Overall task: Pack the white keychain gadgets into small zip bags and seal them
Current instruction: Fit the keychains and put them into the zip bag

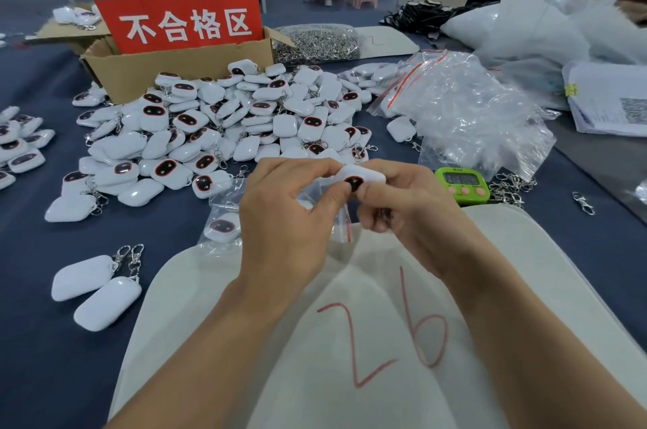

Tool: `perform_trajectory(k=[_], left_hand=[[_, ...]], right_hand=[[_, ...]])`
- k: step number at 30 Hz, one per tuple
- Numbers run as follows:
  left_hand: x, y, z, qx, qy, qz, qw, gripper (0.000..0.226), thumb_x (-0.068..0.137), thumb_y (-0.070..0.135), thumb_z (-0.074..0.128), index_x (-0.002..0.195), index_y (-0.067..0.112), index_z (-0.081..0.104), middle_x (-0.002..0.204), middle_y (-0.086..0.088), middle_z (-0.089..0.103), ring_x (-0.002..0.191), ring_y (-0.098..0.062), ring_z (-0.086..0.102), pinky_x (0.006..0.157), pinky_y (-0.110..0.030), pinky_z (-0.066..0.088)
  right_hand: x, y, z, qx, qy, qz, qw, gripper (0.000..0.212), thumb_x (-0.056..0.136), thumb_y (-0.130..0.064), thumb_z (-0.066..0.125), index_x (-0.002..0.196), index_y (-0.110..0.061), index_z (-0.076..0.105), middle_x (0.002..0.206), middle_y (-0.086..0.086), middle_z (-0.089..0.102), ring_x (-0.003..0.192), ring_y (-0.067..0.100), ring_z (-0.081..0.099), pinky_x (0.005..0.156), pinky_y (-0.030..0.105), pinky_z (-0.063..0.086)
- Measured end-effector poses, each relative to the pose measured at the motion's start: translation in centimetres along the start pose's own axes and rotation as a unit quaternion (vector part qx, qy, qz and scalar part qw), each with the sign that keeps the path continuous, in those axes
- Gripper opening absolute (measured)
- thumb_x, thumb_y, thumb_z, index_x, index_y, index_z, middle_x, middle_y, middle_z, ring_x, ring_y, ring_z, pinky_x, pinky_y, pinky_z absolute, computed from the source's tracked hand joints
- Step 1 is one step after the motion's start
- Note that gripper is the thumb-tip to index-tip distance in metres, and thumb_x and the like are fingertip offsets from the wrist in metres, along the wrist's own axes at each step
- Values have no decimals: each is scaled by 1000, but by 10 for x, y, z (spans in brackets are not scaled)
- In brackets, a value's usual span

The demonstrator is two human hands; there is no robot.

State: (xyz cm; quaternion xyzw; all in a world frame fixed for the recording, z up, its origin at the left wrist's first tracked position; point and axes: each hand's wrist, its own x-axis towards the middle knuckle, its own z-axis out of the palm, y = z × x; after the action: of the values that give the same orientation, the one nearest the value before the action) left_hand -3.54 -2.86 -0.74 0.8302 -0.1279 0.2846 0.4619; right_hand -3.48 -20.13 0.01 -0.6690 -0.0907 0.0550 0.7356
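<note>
Clear zip bag [342, 222] pinched by left hand [290, 218], white gadget [360, 177] pinched by right hand [397, 201], bagged gadget [224, 227] beside

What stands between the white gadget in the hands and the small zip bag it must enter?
Nothing visible does. The right hand holds the white gadget directly above the zip bag, which the left hand pinches. Whether the bag's mouth is open cannot be told.
</note>
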Motion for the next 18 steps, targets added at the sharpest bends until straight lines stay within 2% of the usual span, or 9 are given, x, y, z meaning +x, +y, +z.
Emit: perform_trajectory(k=[3, 6, 8, 10, 13, 16, 18], left_hand=[[-2, 0, 1, 17, 13, 4, 1000, 21, 81, 31, 77, 101, 29, 78, 92, 28, 61, 99, 1, 50, 88, -13, 39], [-3, 1, 2, 11, 17, -3, 1000, 23, 82, 31, 73, 104, 30, 78, 90, 33, 59, 98, 1, 52, 90, -25, 44], [-3, 2, 3, -17, -3, -34, 999, 25, 84, 40, 71, 108, 36, 78, 88, 33, 64, 97, 1, 59, 92, -24, 46], [-4, 4, 3, -54, -30, -71, 996, 30, 84, 48, 71, 113, 39, 76, 90, 32, 71, 95, 5, 66, 91, -21, 50], [-5, 3, 5, -63, -46, -90, 993, 38, 85, 31, 78, 122, 39, 72, 94, 40, 69, 98, 13, 66, 92, -19, 53], [-5, 0, 3, -84, -37, -85, 992, 45, 81, 19, 82, 112, 50, 71, 95, 40, 69, 95, 15, 66, 83, -6, 47], [-4, 3, 2, -91, -26, -68, 993, 47, 79, 22, 82, 96, 63, 67, 89, 41, 69, 91, 12, 67, 80, -7, 48]], right_hand=[[-1, 1, -4, 49, 6, -2, 999, 24, 88, -13, 66, 107, -8, 80, 95, 18, 69, 81, 20, 62, 73, 26, 54], [-2, 3, -2, 76, 13, -1, 997, 31, 85, -10, 69, 114, -2, 77, 110, 22, 74, 96, 26, 68, 90, 35, 57], [-1, 4, 0, 89, 41, -15, 995, 35, 77, 2, 71, 112, -2, 77, 112, 24, 75, 101, 30, 71, 91, 34, 58], [-1, 4, 2, 78, 53, -38, 995, 37, 73, 13, 68, 101, -7, 81, 114, 18, 77, 106, 30, 73, 89, 33, 58], [-1, 5, 2, 83, 24, -52, 995, 48, 73, 26, 59, 93, -11, 83, 120, 13, 75, 116, 25, 70, 87, 37, 59], [-1, 4, 0, 122, 1, -37, 992, 54, 73, 22, 60, 116, -7, 75, 112, 15, 75, 103, 28, 69, 83, 31, 59], [0, 4, -2, 156, 9, -11, 988, 57, 81, 24, 57, 130, -4, 65, 116, 21, 72, 104, 32, 67, 89, 33, 58]])
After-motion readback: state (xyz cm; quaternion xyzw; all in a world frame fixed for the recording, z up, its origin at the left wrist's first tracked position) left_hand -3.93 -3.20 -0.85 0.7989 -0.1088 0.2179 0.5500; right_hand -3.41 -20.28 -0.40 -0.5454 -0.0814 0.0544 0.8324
